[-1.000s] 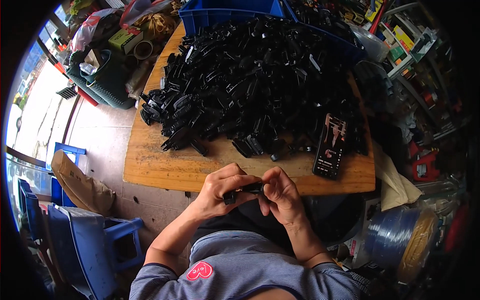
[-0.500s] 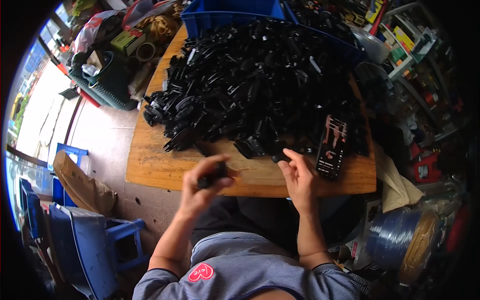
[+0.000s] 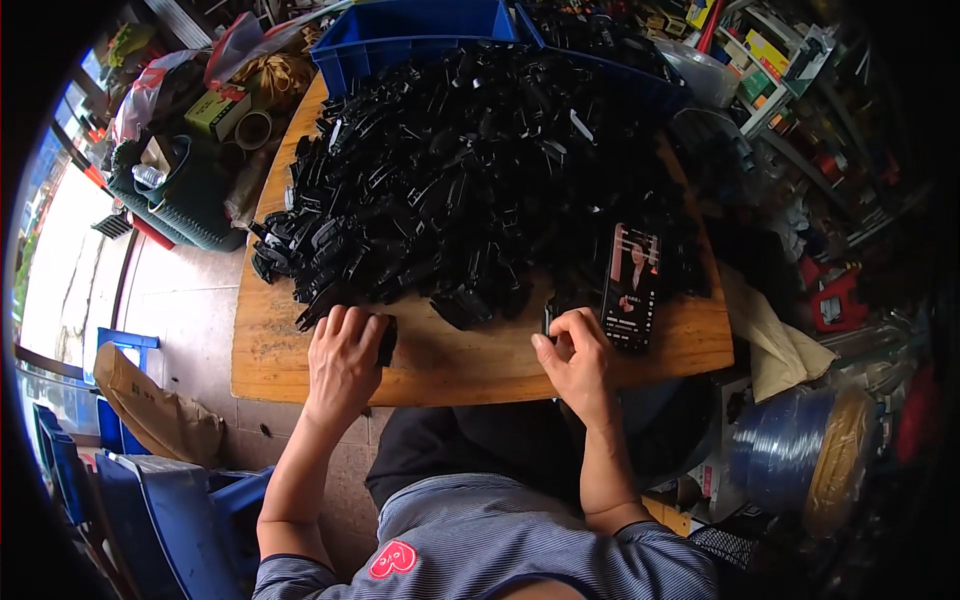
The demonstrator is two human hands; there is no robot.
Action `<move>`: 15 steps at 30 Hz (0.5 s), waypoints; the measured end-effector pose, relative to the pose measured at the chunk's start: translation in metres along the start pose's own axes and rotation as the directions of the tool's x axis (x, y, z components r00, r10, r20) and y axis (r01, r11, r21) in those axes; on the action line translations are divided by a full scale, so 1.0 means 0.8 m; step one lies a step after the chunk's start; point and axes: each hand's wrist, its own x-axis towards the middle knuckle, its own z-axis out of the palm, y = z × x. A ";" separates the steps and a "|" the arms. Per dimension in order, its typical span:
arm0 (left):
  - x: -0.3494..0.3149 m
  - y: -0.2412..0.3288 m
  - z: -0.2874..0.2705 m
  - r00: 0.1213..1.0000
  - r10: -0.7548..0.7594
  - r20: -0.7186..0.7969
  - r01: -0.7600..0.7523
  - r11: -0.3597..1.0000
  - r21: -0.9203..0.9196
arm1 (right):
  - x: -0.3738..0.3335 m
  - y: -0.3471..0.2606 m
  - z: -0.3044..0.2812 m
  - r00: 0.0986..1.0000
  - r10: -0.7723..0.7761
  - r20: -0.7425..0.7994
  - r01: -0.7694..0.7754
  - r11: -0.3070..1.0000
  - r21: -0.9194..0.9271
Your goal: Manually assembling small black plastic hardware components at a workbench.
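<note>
While the left hand (image 3: 345, 362) closes on a black part (image 3: 388, 343), a large heap (image 3: 440, 190) is left beyond its fingers; whether the curled right hand (image 3: 579, 358) grips anything is unclear

Left hand (image 3: 343, 365), 1; right hand (image 3: 582, 362), 1; smartphone (image 3: 632, 285), 1; wooden table (image 3: 470, 362), 1; blue plastic bins (image 3: 420, 57) at its far edge, 2; black plastic parts (image 3: 450, 190), uncountable
</note>
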 end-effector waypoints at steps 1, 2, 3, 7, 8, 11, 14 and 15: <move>-0.004 0.003 0.005 1.000 0.024 -0.020 -0.024 1.000 0.017 | 0.000 0.001 -0.002 0.997 0.070 0.015 -0.070 0.997 0.039; -0.008 0.008 0.007 1.000 0.014 0.008 -0.015 0.999 0.037 | -0.001 0.002 -0.003 0.990 0.138 0.033 -0.140 0.987 0.077; -0.013 0.013 0.008 1.000 -0.013 -0.017 0.013 1.000 0.016 | -0.002 0.004 -0.003 0.980 0.182 0.075 -0.191 0.973 0.127; -0.023 0.013 0.007 0.997 -0.074 -0.010 0.074 0.997 -0.021 | -0.004 0.004 -0.002 0.971 0.201 0.127 -0.235 0.893 0.383; -0.024 0.012 0.004 0.997 -0.074 -0.009 0.073 0.997 -0.020 | -0.004 0.004 -0.003 0.971 0.201 0.127 -0.235 0.893 0.384; -0.020 0.008 -0.014 0.995 -0.093 -0.019 0.086 0.967 -0.239 | -0.007 0.007 -0.002 0.969 0.181 0.170 -0.243 0.831 0.501; 0.000 -0.002 -0.022 0.995 -0.078 0.061 0.089 0.975 -0.202 | -0.008 0.005 -0.002 0.955 0.141 0.261 -0.287 0.662 0.692; -0.001 -0.005 -0.025 0.995 -0.081 0.060 0.092 0.975 -0.200 | -0.009 0.001 -0.003 0.938 0.143 0.316 -0.333 0.622 0.709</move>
